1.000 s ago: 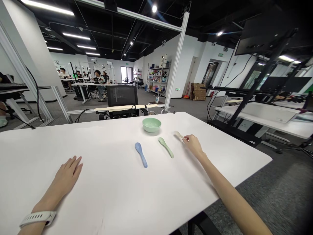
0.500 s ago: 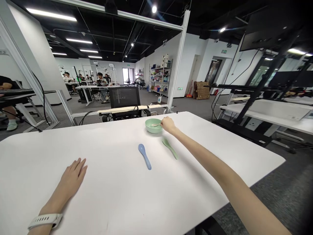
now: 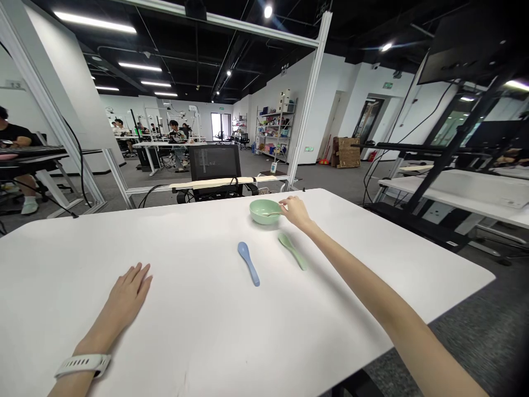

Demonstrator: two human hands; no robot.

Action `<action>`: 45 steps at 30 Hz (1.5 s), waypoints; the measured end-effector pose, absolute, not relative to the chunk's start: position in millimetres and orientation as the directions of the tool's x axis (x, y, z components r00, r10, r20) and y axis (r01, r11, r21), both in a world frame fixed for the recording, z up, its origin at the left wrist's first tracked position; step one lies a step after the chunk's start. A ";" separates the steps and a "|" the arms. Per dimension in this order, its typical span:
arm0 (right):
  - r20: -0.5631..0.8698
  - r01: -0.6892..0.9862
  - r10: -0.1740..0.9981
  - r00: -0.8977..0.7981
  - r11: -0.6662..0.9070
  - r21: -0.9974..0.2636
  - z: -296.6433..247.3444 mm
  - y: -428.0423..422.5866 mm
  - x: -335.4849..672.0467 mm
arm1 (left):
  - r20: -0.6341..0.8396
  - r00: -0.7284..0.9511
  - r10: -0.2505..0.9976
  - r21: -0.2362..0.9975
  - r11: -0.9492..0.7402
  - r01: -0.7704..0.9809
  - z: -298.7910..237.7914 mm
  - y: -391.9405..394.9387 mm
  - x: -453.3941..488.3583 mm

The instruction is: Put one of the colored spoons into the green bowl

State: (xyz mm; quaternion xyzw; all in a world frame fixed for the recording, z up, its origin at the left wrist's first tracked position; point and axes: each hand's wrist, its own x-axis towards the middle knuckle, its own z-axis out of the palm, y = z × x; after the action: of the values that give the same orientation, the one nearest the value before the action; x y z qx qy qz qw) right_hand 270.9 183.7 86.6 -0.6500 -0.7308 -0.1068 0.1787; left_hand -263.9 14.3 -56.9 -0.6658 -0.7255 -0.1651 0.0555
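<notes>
A light green bowl (image 3: pixel 264 213) stands near the far edge of the white table. Inside it rests a pale spoon (image 3: pixel 273 213), its handle leaning over the right rim. My right hand (image 3: pixel 295 210) is at that rim, fingertips beside the handle's end and slightly apart; whether they still touch it is hard to make out. Nearer to me, a green spoon (image 3: pixel 292 251) lies below the right hand, and a blue spoon (image 3: pixel 248 264) lies to its left. My left hand (image 3: pixel 129 292) lies flat on the table, fingers stretched out, holding nothing.
The white table (image 3: pixel 198 331) has rounded corners. An aluminium frame (image 3: pixel 308 99) and a black chair (image 3: pixel 215 165) stand behind it. A desk (image 3: pixel 454 184) with a monitor stand is at the right. People sit at desks further back and at the far left.
The spoon in the bowl has come down to rest on the rim. My right hand's fingers have loosened and drawn slightly right. The whole view has shifted a little.
</notes>
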 end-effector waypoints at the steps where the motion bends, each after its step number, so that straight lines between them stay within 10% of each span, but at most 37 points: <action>1: 0.445 0.979 0.891 -0.088 0.158 -0.125 81.2 176.8 280.1 | 0.296 -0.110 0.949 0.168 0.062 0.984 -56.9 14.6 -263.9; 14: 0.318 0.856 0.926 -0.204 0.327 -0.402 -25.5 94.8 339.7 | 0.283 -0.109 0.953 0.160 0.065 0.985 -56.7 19.3 -266.9; 28: 0.329 0.850 0.929 -0.168 0.305 -0.430 -21.3 99.3 335.6 | 0.315 -0.098 0.944 0.140 0.056 0.989 -58.6 20.3 -266.5; 35: 0.447 0.900 0.884 -0.135 0.298 -0.318 55.0 154.3 299.6 | 0.320 -0.083 0.944 0.131 0.042 0.990 -56.7 18.8 -264.8; 45: 0.141 0.996 0.987 -0.083 0.087 -0.024 98.3 218.9 234.9 | 0.296 -0.107 0.949 0.160 0.061 0.985 -46.6 10.6 -254.7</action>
State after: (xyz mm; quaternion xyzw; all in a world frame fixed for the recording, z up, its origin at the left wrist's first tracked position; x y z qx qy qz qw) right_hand 234.9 218.9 98.3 -0.6746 -0.7347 -0.0390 0.0601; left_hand -254.7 10.6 -46.6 -0.6659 -0.7263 -0.1610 0.0558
